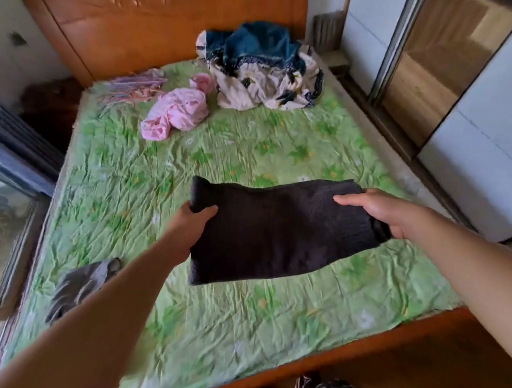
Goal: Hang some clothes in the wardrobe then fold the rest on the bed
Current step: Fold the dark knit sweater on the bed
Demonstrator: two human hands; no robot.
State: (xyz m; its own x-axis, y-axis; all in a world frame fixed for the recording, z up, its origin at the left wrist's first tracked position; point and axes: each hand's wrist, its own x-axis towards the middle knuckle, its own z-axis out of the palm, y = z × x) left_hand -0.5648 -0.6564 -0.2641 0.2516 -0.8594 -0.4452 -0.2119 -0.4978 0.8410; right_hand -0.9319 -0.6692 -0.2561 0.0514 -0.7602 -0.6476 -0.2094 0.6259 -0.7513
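- The dark folded garment (279, 230) is stretched between both hands over the near middle of the bed (247, 153). It looks folded into a rough rectangle. We cannot tell whether its underside touches the green floral sheet or hangs just above it.
- Our left hand (192, 222) grips the left edge, thumb on top and fingers curled underneath.
- Our right hand (377, 211) lies on the right edge with its fingers straight across the cloth. The thumb is hidden, so we cannot tell whether it clamps from below.
- We judge this to be the folding stage, with the piece about to be laid down or folded once more.
- The near left corner sags below the rest. If we lift or swing the piece, that loose layer could slide and open the fold.
- The flat right hand is the weaker hold. A tug from the left could pull the cloth out from under it.
- A grey garment (81, 284) lies near the left edge of the bed, apart from the dark one.
- Farther off, by the headboard (156, 29), are a crumpled pink garment (176, 112), a heap of patterned clothes (262, 68) and a bundle of hangers (135, 85).
- The wardrobe (448, 71) stands to the right.
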